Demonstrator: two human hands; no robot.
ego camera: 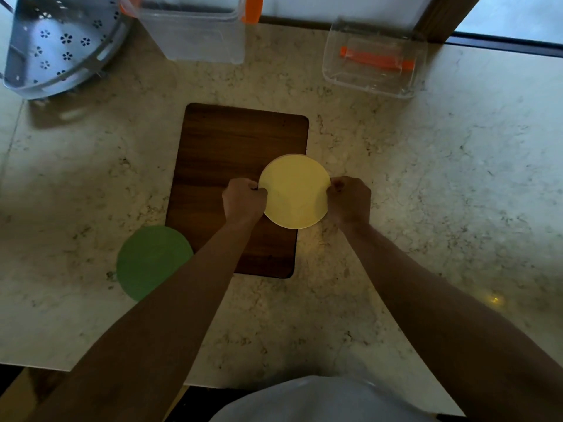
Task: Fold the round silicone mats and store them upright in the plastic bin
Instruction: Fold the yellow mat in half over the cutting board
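A round yellow silicone mat (294, 191) is held flat above the right edge of a dark wooden board (237, 166). My left hand (243, 199) pinches the mat's left rim and my right hand (348, 199) pinches its right rim. A round green mat (149, 260) lies flat on the counter at the lower left, partly hidden by my left forearm. The clear plastic bin (198, 35) with orange latches stands at the back, behind the board.
A clear lid (374, 59) with an orange clip lies at the back right. A perforated metal corner rack (58, 47) sits at the back left. The marble counter (441, 193) ends near my body; a window frame runs along the far edge.
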